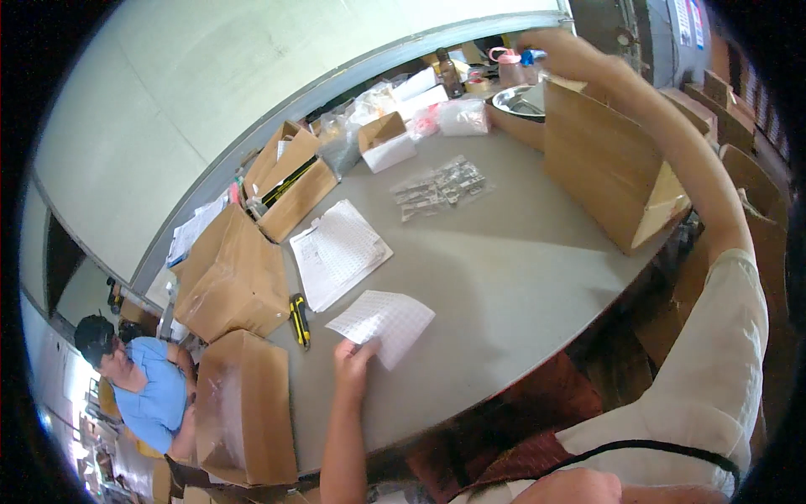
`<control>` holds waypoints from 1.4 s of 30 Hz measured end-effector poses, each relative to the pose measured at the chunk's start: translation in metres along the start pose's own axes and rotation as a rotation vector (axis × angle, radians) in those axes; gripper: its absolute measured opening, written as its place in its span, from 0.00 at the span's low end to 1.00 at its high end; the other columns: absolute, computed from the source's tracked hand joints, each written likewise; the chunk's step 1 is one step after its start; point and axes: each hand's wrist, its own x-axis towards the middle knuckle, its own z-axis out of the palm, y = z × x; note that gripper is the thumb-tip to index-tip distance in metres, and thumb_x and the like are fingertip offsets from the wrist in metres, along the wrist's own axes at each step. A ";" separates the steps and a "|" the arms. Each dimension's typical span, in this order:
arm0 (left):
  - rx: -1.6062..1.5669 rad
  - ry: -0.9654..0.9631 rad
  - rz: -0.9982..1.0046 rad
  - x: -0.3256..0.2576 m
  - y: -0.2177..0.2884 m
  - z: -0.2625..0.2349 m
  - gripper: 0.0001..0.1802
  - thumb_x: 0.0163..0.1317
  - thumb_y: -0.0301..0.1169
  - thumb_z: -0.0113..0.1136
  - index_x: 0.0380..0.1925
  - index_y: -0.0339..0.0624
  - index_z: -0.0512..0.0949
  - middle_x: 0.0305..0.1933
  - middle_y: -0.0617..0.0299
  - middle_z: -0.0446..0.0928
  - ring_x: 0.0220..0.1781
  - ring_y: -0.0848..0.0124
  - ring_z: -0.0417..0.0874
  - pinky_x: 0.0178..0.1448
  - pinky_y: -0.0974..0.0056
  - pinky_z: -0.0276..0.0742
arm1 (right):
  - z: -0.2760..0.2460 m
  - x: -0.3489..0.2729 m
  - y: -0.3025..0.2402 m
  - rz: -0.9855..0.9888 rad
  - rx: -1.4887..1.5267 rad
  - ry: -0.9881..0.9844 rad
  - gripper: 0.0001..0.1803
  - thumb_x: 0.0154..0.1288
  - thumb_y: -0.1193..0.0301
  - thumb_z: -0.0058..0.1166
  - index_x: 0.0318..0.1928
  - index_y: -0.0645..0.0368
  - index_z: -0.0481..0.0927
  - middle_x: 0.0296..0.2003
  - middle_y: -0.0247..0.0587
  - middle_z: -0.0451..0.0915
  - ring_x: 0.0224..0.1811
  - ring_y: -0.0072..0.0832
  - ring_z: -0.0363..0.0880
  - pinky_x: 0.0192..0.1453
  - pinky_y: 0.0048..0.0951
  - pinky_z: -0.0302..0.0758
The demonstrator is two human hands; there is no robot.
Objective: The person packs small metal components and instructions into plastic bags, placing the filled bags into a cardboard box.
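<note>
My left hand (354, 356) pinches the near edge of a white sheet of small square labels (384, 323) lying on the grey table (504, 286). My right arm reaches far across the table; my right hand (564, 52) grips the top far edge of a tall brown cardboard box (600, 164) standing at the right of the table. A clear bag of small grey parts (441, 189) lies in the middle between the two hands.
A larger printed sheet (338, 250), a yellow-and-black utility knife (300, 320), several open cardboard boxes (238, 277) at the left, a small white box (388, 144), bottles and tape at the far edge. A person in a blue shirt (149, 391) sits at lower left.
</note>
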 end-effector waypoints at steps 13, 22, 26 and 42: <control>-0.040 0.397 0.062 0.026 -0.021 -0.025 0.31 0.60 0.24 0.63 0.65 0.36 0.68 0.53 0.57 0.80 0.51 0.68 0.80 0.56 0.63 0.75 | 0.358 0.018 0.048 0.828 0.705 -0.032 0.31 0.59 0.64 0.62 0.61 0.63 0.71 0.39 0.53 0.83 0.30 0.40 0.85 0.33 0.41 0.82; 0.242 0.630 0.189 0.031 -0.021 -0.031 0.38 0.62 0.24 0.67 0.70 0.35 0.60 0.58 0.50 0.76 0.60 0.61 0.77 0.67 0.57 0.71 | 0.449 0.067 0.090 0.863 0.703 0.452 0.34 0.56 0.61 0.71 0.60 0.66 0.76 0.42 0.54 0.85 0.30 0.41 0.86 0.40 0.41 0.81; 0.376 0.657 0.189 0.027 -0.015 -0.033 0.28 0.64 0.22 0.63 0.63 0.32 0.67 0.61 0.48 0.73 0.65 0.59 0.74 0.71 0.56 0.66 | 0.452 0.061 0.087 0.765 0.790 0.278 0.24 0.56 0.61 0.70 0.47 0.65 0.85 0.33 0.52 0.86 0.32 0.38 0.85 0.42 0.41 0.80; 0.498 -0.049 0.319 -0.011 0.029 0.038 0.13 0.67 0.26 0.62 0.51 0.38 0.79 0.55 0.49 0.79 0.60 0.58 0.79 0.58 0.59 0.79 | 0.165 -0.097 -0.220 -0.234 0.868 0.128 0.02 0.63 0.74 0.61 0.34 0.59 0.83 0.23 0.36 0.78 0.25 0.22 0.77 0.30 0.32 0.74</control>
